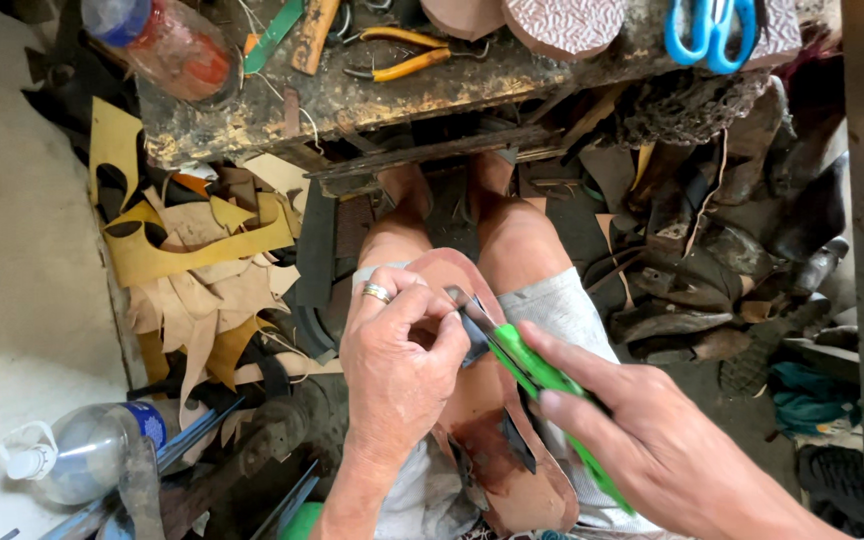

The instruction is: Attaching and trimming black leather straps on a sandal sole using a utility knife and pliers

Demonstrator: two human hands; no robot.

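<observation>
Fingers [430, 318] of the left hand [397, 365] were pinched together on a dark strap piece [474, 338] atop the brown sandal sole [497, 440], which lay lengthwise along the lap. The right hand [652, 445], clamped around a green-handled knife [532, 368], reached in from the sole's right, blade tip meeting the pinch.

A cobbler's or leather worker's small workshop, seen from above. A worn, stained wooden workbench [432, 95] holds yellow-handled pliers [402, 55], blue-handled scissors [710, 30] and cut sole blanks [564, 25]. Tan and yellow leather offcuts [197, 270] lie heaped on the floor beside it, and dark old shoes and soles [712, 250] pile up on the other side.
</observation>
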